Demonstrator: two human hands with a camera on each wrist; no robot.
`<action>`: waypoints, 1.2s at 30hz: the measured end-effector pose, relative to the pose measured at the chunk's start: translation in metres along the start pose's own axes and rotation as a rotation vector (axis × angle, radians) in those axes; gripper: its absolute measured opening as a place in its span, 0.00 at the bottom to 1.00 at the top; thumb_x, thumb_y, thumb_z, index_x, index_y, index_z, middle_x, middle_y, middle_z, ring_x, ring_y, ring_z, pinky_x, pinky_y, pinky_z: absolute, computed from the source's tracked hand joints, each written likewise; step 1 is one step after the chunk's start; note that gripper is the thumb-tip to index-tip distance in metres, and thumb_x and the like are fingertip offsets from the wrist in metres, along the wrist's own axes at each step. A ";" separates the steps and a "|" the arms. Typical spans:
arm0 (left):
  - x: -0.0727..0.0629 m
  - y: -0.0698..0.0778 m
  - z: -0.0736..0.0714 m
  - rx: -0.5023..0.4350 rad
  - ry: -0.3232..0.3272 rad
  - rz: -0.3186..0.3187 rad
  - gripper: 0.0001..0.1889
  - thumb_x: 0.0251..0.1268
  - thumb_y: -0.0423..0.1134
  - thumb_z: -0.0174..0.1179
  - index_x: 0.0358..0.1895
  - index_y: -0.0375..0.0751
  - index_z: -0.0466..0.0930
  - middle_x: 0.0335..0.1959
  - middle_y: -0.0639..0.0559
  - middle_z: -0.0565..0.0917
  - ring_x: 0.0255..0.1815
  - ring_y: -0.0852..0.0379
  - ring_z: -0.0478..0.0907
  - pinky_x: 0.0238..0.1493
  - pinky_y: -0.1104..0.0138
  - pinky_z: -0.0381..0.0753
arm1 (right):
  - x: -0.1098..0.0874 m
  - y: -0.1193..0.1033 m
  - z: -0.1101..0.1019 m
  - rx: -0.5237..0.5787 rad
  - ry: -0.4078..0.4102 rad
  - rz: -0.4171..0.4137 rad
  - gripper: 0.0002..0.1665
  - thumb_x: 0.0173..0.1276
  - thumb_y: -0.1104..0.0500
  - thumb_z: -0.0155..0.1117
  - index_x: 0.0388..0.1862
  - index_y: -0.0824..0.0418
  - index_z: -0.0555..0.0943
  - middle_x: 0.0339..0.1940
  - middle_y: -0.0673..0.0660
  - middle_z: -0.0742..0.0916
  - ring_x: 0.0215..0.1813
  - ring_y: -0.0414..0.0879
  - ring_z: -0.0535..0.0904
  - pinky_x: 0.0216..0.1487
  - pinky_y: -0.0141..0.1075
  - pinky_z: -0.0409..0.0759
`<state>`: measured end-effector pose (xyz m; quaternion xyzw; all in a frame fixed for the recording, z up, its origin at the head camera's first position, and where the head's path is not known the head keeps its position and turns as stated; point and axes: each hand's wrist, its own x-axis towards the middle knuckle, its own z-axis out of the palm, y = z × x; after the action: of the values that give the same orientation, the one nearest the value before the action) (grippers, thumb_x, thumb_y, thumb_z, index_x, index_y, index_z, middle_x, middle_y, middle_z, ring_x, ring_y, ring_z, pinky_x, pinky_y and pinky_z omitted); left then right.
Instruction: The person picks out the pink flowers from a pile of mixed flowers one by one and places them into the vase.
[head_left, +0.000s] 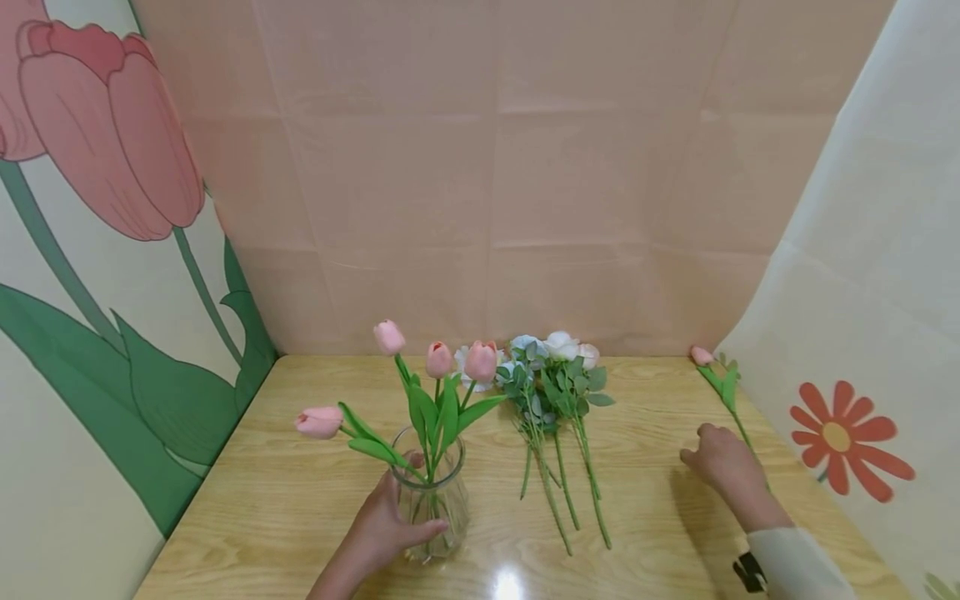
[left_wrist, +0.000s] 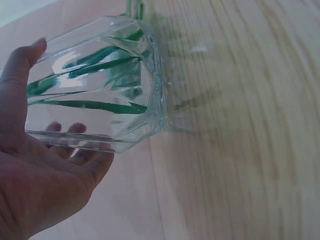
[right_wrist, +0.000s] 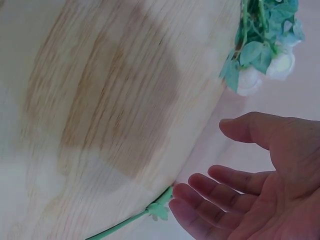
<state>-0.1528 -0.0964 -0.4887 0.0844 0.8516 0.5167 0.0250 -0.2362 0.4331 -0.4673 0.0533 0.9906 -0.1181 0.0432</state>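
Note:
My left hand (head_left: 393,525) grips a clear glass vase (head_left: 450,533), thumb on the near side and fingers curled behind it. The left wrist view shows the vase (left_wrist: 95,90) upright on the wood with green stems inside. Several pink tulips (head_left: 438,360) stand in it, one leaning far left (head_left: 320,422). My right hand (head_left: 723,462) hovers over the right side of the table, holding nothing. In the right wrist view its thumb and loosely bent fingers are apart. Closest to it is a single pink tulip (head_left: 702,357) lying by the right edge, its stem partly hidden behind the hand.
A bunch of white and pale blue flowers (head_left: 561,346) with leafy green stems (head_left: 558,492) lies at the table's middle. The wooden table (head_left: 300,475) meets a pink cloth backdrop (head_left: 487,167). Flower-printed cloths hang at the left (head_left: 97,333) and right (head_left: 862,275).

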 end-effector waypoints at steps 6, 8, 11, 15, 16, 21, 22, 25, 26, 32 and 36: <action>0.001 0.000 0.000 0.005 -0.003 0.003 0.53 0.45 0.52 0.81 0.76 0.49 0.60 0.74 0.40 0.69 0.73 0.28 0.63 0.66 0.31 0.65 | 0.000 0.007 -0.002 0.009 -0.023 0.033 0.37 0.69 0.52 0.63 0.59 0.84 0.69 0.51 0.81 0.79 0.49 0.74 0.78 0.44 0.60 0.80; 0.001 0.000 0.000 0.003 -0.003 0.006 0.53 0.45 0.53 0.81 0.76 0.49 0.60 0.74 0.41 0.69 0.73 0.29 0.64 0.66 0.31 0.65 | 0.001 0.010 -0.002 0.013 -0.028 0.038 0.36 0.69 0.52 0.64 0.58 0.84 0.69 0.49 0.80 0.80 0.47 0.73 0.79 0.43 0.59 0.80; 0.002 -0.001 0.000 -0.002 -0.004 0.008 0.53 0.45 0.53 0.81 0.76 0.50 0.60 0.74 0.41 0.69 0.73 0.29 0.63 0.66 0.30 0.64 | 0.003 0.017 -0.002 0.021 -0.039 0.050 0.34 0.69 0.53 0.64 0.56 0.84 0.70 0.47 0.79 0.81 0.44 0.70 0.80 0.40 0.57 0.80; 0.002 -0.002 0.000 -0.001 -0.008 0.008 0.53 0.45 0.53 0.81 0.76 0.51 0.61 0.74 0.40 0.69 0.73 0.29 0.63 0.66 0.30 0.64 | 0.006 0.026 -0.001 0.035 -0.076 0.098 0.34 0.68 0.52 0.64 0.55 0.83 0.70 0.47 0.79 0.80 0.42 0.66 0.80 0.36 0.54 0.79; 0.002 -0.002 0.000 -0.002 -0.010 0.007 0.53 0.45 0.53 0.81 0.76 0.51 0.61 0.74 0.40 0.69 0.73 0.29 0.63 0.66 0.31 0.64 | 0.007 0.028 0.000 0.036 -0.087 0.115 0.34 0.69 0.52 0.64 0.55 0.83 0.70 0.48 0.79 0.80 0.42 0.65 0.80 0.36 0.54 0.80; 0.002 -0.002 0.000 -0.008 -0.011 0.002 0.52 0.45 0.52 0.81 0.75 0.53 0.61 0.74 0.41 0.70 0.73 0.29 0.63 0.66 0.31 0.64 | 0.011 0.037 0.003 0.034 -0.112 0.157 0.35 0.69 0.50 0.65 0.56 0.81 0.70 0.49 0.80 0.79 0.42 0.67 0.80 0.37 0.55 0.80; 0.002 -0.002 0.000 -0.007 -0.010 0.003 0.52 0.45 0.52 0.82 0.75 0.53 0.61 0.74 0.41 0.70 0.73 0.29 0.63 0.66 0.31 0.64 | 0.011 0.039 0.004 0.030 -0.112 0.161 0.35 0.69 0.50 0.65 0.55 0.81 0.70 0.49 0.80 0.79 0.43 0.68 0.80 0.37 0.56 0.80; 0.002 -0.002 0.000 -0.001 -0.008 0.007 0.52 0.45 0.52 0.81 0.75 0.53 0.61 0.74 0.41 0.70 0.73 0.29 0.63 0.66 0.31 0.64 | 0.011 0.040 0.005 0.026 -0.110 0.179 0.35 0.70 0.50 0.64 0.57 0.82 0.69 0.49 0.81 0.78 0.44 0.71 0.79 0.38 0.57 0.81; 0.002 -0.002 0.000 0.002 -0.007 0.008 0.52 0.45 0.52 0.82 0.75 0.52 0.61 0.74 0.41 0.70 0.73 0.29 0.64 0.66 0.31 0.64 | 0.010 0.040 0.005 0.025 -0.110 0.185 0.36 0.70 0.50 0.64 0.57 0.82 0.69 0.49 0.81 0.78 0.44 0.72 0.79 0.37 0.57 0.81; 0.002 -0.002 -0.001 0.005 -0.009 0.008 0.53 0.44 0.52 0.82 0.75 0.51 0.61 0.74 0.40 0.70 0.72 0.29 0.64 0.66 0.31 0.65 | 0.010 0.040 0.002 0.032 -0.124 0.241 0.33 0.72 0.51 0.63 0.56 0.80 0.69 0.44 0.77 0.79 0.38 0.62 0.78 0.30 0.48 0.78; 0.003 -0.002 0.000 0.000 -0.011 0.012 0.50 0.45 0.52 0.82 0.73 0.52 0.63 0.73 0.41 0.70 0.72 0.29 0.65 0.66 0.32 0.66 | 0.011 0.043 0.000 0.043 -0.121 0.255 0.29 0.73 0.51 0.62 0.52 0.78 0.72 0.37 0.71 0.79 0.34 0.57 0.75 0.29 0.44 0.75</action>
<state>-0.1556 -0.0971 -0.4900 0.0924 0.8510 0.5162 0.0265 -0.2417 0.4759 -0.4783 0.1724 0.9686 -0.1357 0.1165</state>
